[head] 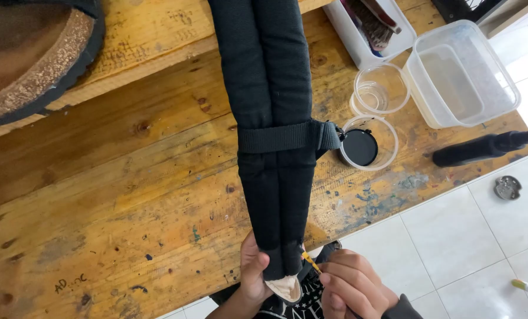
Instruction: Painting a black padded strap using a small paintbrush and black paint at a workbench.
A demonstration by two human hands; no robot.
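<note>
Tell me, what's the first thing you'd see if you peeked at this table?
A long black padded strap runs down the middle of the wooden table. At its near end the left hand grips it, while the right hand touches a thin yellow tool to its tip. A cup of black paint stands just right of the strap.

Black padded strap; brown wooden table

a matt black padded cloth strap is bound by woven webbing. the workbench is rough, paint-flecked wood. clear glossy plastic is seen in the tub near its right edge.
</note>
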